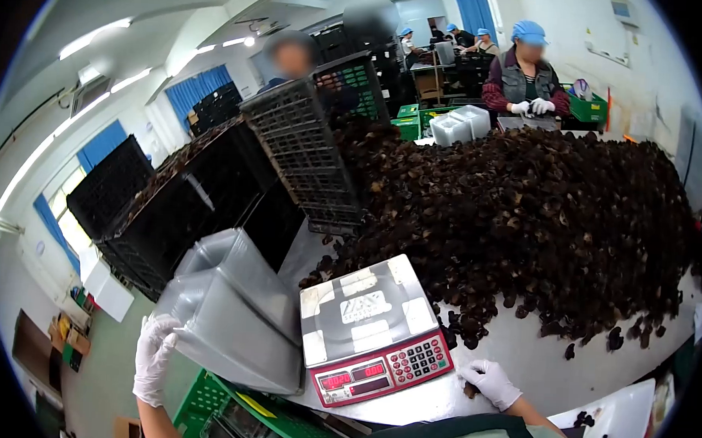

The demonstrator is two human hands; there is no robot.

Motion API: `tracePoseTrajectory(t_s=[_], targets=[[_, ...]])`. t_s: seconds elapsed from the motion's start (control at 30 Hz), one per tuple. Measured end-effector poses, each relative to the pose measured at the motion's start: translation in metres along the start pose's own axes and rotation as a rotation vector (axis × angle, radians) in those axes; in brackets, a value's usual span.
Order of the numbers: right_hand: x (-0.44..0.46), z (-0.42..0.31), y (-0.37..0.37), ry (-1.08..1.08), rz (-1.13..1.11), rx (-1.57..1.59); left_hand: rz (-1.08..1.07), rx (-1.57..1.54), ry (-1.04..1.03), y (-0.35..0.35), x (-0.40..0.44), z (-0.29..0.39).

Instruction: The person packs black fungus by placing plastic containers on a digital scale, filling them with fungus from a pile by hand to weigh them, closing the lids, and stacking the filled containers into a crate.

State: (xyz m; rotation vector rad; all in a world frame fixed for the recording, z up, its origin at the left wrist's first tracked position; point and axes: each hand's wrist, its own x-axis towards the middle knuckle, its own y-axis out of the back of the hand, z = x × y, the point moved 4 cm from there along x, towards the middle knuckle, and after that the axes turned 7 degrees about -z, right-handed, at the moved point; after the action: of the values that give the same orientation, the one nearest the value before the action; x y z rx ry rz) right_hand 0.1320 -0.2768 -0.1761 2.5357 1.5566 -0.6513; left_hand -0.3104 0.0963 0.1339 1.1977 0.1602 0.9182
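Beside the right hand (491,383), scale (374,326).

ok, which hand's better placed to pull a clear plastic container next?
Left, probably: the left hand is at the edge of the stacked plastic containers; the right hand is across the digital scale from them.

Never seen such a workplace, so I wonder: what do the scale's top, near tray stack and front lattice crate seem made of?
Scale top: perhaps satin metal, from its silvery-grey sheen.
Near tray stack: likely glossy plastic; it looks translucent, with pale highlights.
Front lattice crate: probably matte black plastic, given its regular moulded-looking grid.
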Motion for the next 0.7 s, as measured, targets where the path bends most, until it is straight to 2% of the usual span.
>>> tracePoseTrajectory(t_s=[0.07,0.13,0.17,0.23,0.27,0.3,0.33,0.37,0.4,0.43,0.5,0.53,0.57,0.63,0.67,0.7], targets=[[0.002,-0.002,0.001,-0.011,-0.019,-0.010,-0.087,-0.100,0.020,0.010,0.012,-0.015],[0.006,0.001,0.001,-0.042,-0.062,-0.056,-0.136,-0.357,0.196,0.012,0.018,-0.023],[0.011,0.005,0.004,-0.048,-0.056,-0.044,-0.150,-0.354,0.192,0.012,0.021,-0.015],[0.018,0.017,0.005,0.025,-0.111,-0.185,-0.016,-0.429,0.163,0.020,0.026,0.008],[0.020,0.019,0.005,0.066,-0.113,-0.230,-0.043,-0.175,0.101,0.029,0.030,0.013],[0.022,0.017,0.006,0.093,-0.108,-0.267,-0.015,-0.050,0.249,0.044,0.031,-0.011],[0.020,0.010,0.007,0.122,-0.108,-0.262,0.091,-0.210,0.280,0.045,0.030,0.020],[0.016,0.003,0.009,0.155,-0.069,-0.184,0.445,-0.497,0.205,0.037,0.028,0.031],[0.006,-0.016,0.012,0.125,0.018,-0.176,0.588,-0.337,0.148,0.032,0.028,0.053],[-0.002,-0.030,0.017,0.118,0.108,-0.187,0.497,-0.221,0.111,0.029,0.029,0.067],[-0.011,-0.038,0.033,0.467,0.401,-0.259,0.509,-0.152,-0.242,-0.016,0.022,0.060],[-0.022,-0.039,0.040,0.538,0.572,-0.482,0.386,-0.311,-0.222,-0.053,0.020,0.082],[-0.025,-0.031,0.047,0.531,0.583,-0.483,0.262,-0.462,-0.196,-0.093,0.015,0.115],[-0.024,-0.020,0.056,0.490,0.662,-0.872,0.114,0.084,-0.449,-0.164,0.013,0.170],[-0.022,-0.016,0.053,0.399,0.546,-0.976,0.033,0.109,-0.452,-0.193,0.017,0.177],[-0.023,-0.017,0.048,0.398,0.543,-0.975,-0.054,0.137,-0.453,-0.220,0.020,0.179]])
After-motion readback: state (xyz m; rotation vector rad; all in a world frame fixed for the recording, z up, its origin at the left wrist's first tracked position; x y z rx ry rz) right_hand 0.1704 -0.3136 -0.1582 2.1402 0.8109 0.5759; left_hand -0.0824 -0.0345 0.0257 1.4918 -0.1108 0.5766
